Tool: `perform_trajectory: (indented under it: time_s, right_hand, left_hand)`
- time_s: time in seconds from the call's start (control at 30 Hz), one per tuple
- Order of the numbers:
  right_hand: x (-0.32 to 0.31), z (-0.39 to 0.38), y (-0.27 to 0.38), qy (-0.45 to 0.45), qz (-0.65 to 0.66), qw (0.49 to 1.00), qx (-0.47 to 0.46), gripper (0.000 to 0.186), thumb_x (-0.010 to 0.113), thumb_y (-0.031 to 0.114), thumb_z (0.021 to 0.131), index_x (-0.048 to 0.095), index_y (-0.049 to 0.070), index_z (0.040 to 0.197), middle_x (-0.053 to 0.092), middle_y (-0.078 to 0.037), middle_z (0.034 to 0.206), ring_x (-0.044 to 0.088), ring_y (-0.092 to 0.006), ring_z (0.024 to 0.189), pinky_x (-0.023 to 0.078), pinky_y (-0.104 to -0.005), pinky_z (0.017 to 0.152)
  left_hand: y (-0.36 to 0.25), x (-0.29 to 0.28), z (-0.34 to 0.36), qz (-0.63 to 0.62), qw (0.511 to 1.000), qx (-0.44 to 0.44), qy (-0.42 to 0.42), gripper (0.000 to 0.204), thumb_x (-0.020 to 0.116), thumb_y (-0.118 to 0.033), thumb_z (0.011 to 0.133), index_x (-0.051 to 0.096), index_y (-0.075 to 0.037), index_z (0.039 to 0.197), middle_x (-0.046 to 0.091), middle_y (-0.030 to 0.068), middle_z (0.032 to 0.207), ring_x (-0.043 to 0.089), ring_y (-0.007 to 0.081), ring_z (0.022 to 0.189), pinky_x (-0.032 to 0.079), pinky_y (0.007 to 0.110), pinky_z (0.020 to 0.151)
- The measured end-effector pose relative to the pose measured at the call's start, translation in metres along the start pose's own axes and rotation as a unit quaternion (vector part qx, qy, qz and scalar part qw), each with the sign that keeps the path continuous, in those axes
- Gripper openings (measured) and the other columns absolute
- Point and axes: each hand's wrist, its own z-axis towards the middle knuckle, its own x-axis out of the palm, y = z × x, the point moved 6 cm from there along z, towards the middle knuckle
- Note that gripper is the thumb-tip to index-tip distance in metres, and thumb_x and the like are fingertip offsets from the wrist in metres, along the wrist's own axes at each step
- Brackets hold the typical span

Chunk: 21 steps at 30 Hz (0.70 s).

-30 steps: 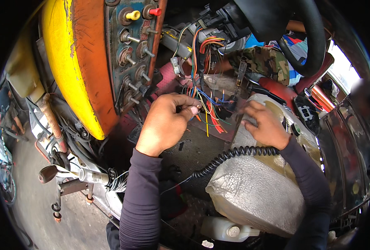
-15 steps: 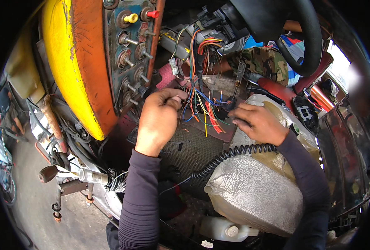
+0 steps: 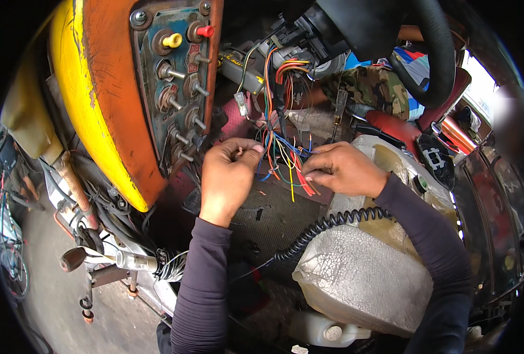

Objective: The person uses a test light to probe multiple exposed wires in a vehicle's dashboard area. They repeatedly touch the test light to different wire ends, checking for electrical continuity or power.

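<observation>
A loose bundle of coloured electrical wires (image 3: 283, 154) hangs below the steering column, with several bare, cut ends spread apart. At its left side is my left hand (image 3: 225, 180), thumb and fingers pinched together; whatever lies between them is too small to make out. My right hand (image 3: 349, 170) is at the bundle's right side, its fingers closed on wires near the red strands. A white plug connector (image 3: 241, 104) dangles from a lead above my left hand. Behind the right hand stands a screwdriver with a clear handle (image 3: 340, 107).
An orange and yellow panel with toggle switches (image 3: 182, 88) rises at the left. The black steering wheel (image 3: 442, 53) is at upper right. A worn silver seat cushion (image 3: 365, 268), a coiled black cord (image 3: 327, 227) and a whitish jug (image 3: 327, 328) lie nearer me. Someone in camouflage trousers (image 3: 374, 88) is beyond.
My right hand has moved left, onto the wires, and its fingers have closed there. My left hand stays beside the bundle, slightly lower. The view has shifted a little.
</observation>
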Motion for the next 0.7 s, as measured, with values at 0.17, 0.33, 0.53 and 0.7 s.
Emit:
perform_trajectory:
  time_s: [0.17,0.33,0.53,0.7]
  right_hand:
    - [-0.001,-0.018,-0.041,-0.079,0.309,0.907,0.275,0.012,0.072,0.003,0.096,0.074,-0.004,0.106,0.072,-0.005,0.085,0.069,-0.0158,0.079,0.056,-0.0325,0.074]
    - [-0.014,-0.002,-0.049,-0.104,0.216,0.96,0.145,0.013,0.072,0.004,0.096,0.075,-0.006,0.106,0.074,-0.007,0.09,0.069,-0.0126,0.08,0.056,-0.0305,0.076]
    - [-0.01,0.021,-0.058,-0.093,0.272,0.947,0.146,0.016,0.074,0.005,0.094,0.077,-0.005,0.105,0.072,-0.008,0.079,0.067,-0.0103,0.071,0.055,-0.0291,0.066]
    - [-0.003,0.016,-0.047,-0.092,0.35,0.914,0.185,0.018,0.07,-0.002,0.097,0.074,-0.006,0.114,0.074,-0.006,0.091,0.067,-0.0091,0.074,0.056,-0.0254,0.065]
  left_hand:
    - [-0.033,0.026,0.008,0.191,0.977,0.072,0.062,0.02,0.073,-0.011,0.093,0.077,0.005,0.105,0.075,0.0142,0.084,0.069,0.0149,0.077,0.053,0.032,0.074]
    - [-0.039,0.055,0.029,0.353,0.927,0.076,0.1,0.027,0.073,-0.013,0.092,0.078,0.003,0.114,0.078,0.0245,0.1,0.078,0.0331,0.097,0.058,0.04,0.088]
    - [-0.015,0.066,0.041,0.346,0.927,0.016,0.143,0.024,0.074,-0.016,0.085,0.083,-0.005,0.104,0.077,0.025,0.102,0.074,0.0405,0.103,0.057,0.045,0.095]
    - [-0.003,0.067,0.04,0.289,0.945,-0.035,0.149,0.023,0.079,-0.017,0.083,0.083,-0.006,0.102,0.078,0.0222,0.1,0.076,0.0356,0.1,0.058,0.041,0.092]
